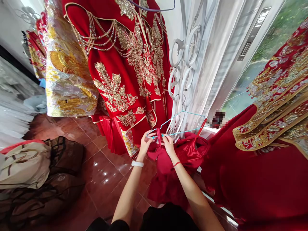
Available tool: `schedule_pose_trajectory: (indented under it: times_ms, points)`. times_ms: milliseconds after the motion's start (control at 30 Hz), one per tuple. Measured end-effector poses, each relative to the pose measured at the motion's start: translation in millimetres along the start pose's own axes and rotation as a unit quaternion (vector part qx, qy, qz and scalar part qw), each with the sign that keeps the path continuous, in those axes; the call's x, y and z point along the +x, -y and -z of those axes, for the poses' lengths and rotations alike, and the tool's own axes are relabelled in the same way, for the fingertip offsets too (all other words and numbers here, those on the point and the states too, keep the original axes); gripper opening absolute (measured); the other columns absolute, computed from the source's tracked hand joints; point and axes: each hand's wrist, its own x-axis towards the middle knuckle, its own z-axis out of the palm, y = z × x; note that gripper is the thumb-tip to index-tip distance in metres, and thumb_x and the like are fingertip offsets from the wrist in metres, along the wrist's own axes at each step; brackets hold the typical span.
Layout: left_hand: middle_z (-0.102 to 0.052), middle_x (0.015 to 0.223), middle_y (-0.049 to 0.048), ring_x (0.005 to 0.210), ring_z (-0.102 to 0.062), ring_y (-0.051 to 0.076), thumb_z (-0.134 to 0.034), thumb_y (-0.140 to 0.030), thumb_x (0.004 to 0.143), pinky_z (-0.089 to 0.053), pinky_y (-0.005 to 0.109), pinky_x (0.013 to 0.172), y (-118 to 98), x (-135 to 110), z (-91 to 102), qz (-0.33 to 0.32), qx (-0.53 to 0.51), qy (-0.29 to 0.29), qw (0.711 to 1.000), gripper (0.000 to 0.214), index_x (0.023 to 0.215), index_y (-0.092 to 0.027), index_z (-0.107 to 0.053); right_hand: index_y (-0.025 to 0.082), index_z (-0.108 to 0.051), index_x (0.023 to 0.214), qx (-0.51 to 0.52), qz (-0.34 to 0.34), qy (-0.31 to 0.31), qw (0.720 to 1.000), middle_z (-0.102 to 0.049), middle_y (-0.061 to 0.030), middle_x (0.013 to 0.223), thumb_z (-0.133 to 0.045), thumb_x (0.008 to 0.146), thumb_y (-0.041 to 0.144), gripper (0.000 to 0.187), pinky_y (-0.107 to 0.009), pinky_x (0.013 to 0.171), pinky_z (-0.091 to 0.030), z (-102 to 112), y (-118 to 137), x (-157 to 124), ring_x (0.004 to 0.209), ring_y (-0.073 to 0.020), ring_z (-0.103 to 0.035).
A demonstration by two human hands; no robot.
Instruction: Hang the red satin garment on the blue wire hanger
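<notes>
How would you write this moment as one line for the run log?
left hand: holds red satin garment | right hand: holds red satin garment | light-blue hanger: at both hands

Glossy red-brown floor tiles [103, 179] — a tall window [250, 80], daylight and greenery [276, 35] beyond it

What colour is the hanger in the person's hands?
Pale blue; the hanger shows best in the head view.
</notes>
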Motion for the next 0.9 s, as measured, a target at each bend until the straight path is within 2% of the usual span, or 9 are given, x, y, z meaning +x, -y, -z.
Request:
schedule_pose_trajectory:
  times_ms: [167, 267, 367, 467, 567, 633, 700, 800, 900]
  points:
    - [-0.069, 0.106, 0.0096, 0.096, -0.068, 0.019, -0.065, -0.050, 0.080, -0.052, 0.037, 0.094, 33, -33, -4.2, 0.011, -0.049, -0.068, 0.996, 0.047, 0.114, -0.020, -0.055, 0.021, -0.072, 0.089, -0.013, -0.011, 0.008, 1.000, -0.073, -0.0035, 0.083, -0.075, 0.064, 0.065, 0.051, -0.033, 0.063, -0.061, 1, 3, 5, 0.070, -0.0180, -0.069]
    - [-0.063, 0.110, 0.0079, 0.094, -0.066, 0.019, -0.067, -0.044, 0.078, -0.051, 0.037, 0.093, 18, -30, -0.7, -0.026, 0.021, -0.070, 0.997, 0.050, 0.120, -0.022, -0.050, 0.020, -0.073, 0.086, -0.061, -0.020, 0.059, 0.996, -0.073, -0.0045, 0.082, -0.071, 0.068, 0.066, 0.049, -0.035, 0.071, -0.060, 7, 13, 4, 0.074, -0.0188, -0.069]
    - [-0.055, 0.121, 0.0091, 0.100, -0.063, 0.019, -0.070, -0.037, 0.077, -0.050, 0.038, 0.095, -14, -23, 5.5, -0.089, 0.117, -0.073, 0.986, 0.062, 0.131, -0.025, -0.043, 0.021, -0.074, 0.085, -0.186, 0.039, 0.069, 0.979, -0.074, -0.0069, 0.091, -0.064, 0.080, 0.056, 0.038, -0.038, 0.082, -0.056, 32, 30, -5, 0.086, -0.0218, -0.069]
    - [-0.052, 0.126, 0.0114, 0.112, -0.056, 0.024, -0.067, -0.033, 0.080, -0.045, 0.041, 0.102, -44, -30, 4.1, -0.185, 0.213, -0.115, 0.952, 0.058, 0.133, -0.023, -0.044, 0.021, -0.073, 0.092, -0.311, 0.127, -0.080, 0.938, -0.072, -0.0094, 0.101, -0.059, 0.083, 0.040, 0.026, -0.040, 0.089, -0.050, 82, 53, -17, 0.095, -0.0250, -0.064]
    - [-0.057, 0.118, 0.0107, 0.114, -0.053, 0.027, -0.062, -0.031, 0.083, -0.040, 0.044, 0.106, -64, -45, -13.9, -0.268, 0.286, -0.138, 0.909, 0.037, 0.119, -0.021, -0.056, 0.019, -0.070, 0.102, -0.473, 0.144, -0.269, 0.826, -0.067, -0.0133, 0.106, -0.056, 0.078, 0.028, 0.030, -0.042, 0.093, -0.045, 142, 73, -22, 0.100, -0.0277, -0.059]
    - [-0.061, 0.108, 0.0092, 0.110, -0.054, 0.028, -0.060, -0.029, 0.084, -0.040, 0.045, 0.105, -69, -52, -36.1, -0.284, 0.316, -0.091, 0.901, 0.024, 0.107, -0.022, -0.063, 0.019, -0.068, 0.107, -0.566, 0.099, -0.302, 0.761, -0.064, -0.0137, 0.108, -0.058, 0.073, 0.025, 0.036, -0.041, 0.089, -0.044, 175, 81, -22, 0.099, -0.0283, -0.057]
    - [-0.063, 0.108, 0.0091, 0.110, -0.055, 0.029, -0.058, -0.026, 0.085, -0.040, 0.045, 0.106, -68, -50, -64.5, -0.270, 0.325, 0.010, 0.906, 0.025, 0.108, -0.024, -0.066, 0.020, -0.067, 0.107, -0.622, 0.056, -0.272, 0.732, -0.063, -0.0115, 0.104, -0.060, 0.071, 0.024, 0.037, -0.036, 0.080, -0.045, 198, 87, -22, 0.093, -0.0265, -0.058]
    - [-0.059, 0.129, 0.0126, 0.124, -0.050, 0.032, -0.059, -0.022, 0.082, -0.035, 0.045, 0.113, -59, -31, -110.7, -0.245, 0.311, 0.148, 0.906, 0.050, 0.133, -0.022, -0.057, 0.019, -0.066, 0.102, -0.646, 0.032, -0.246, 0.722, -0.065, -0.0083, 0.092, -0.059, 0.073, 0.024, 0.031, -0.032, 0.071, -0.044, 216, 93, -26, 0.084, -0.0238, -0.061]
    - [-0.056, 0.135, 0.0170, 0.131, -0.047, 0.035, -0.062, -0.023, 0.082, -0.031, 0.046, 0.115, -48, -2, -151.8, -0.241, 0.349, 0.217, 0.879, 0.062, 0.142, -0.017, -0.049, 0.019, -0.066, 0.091, -0.620, 0.015, -0.233, 0.749, -0.067, -0.0071, 0.080, -0.059, 0.074, 0.027, 0.020, -0.031, 0.069, -0.045, 223, 103, -34, 0.077, -0.0227, -0.063]
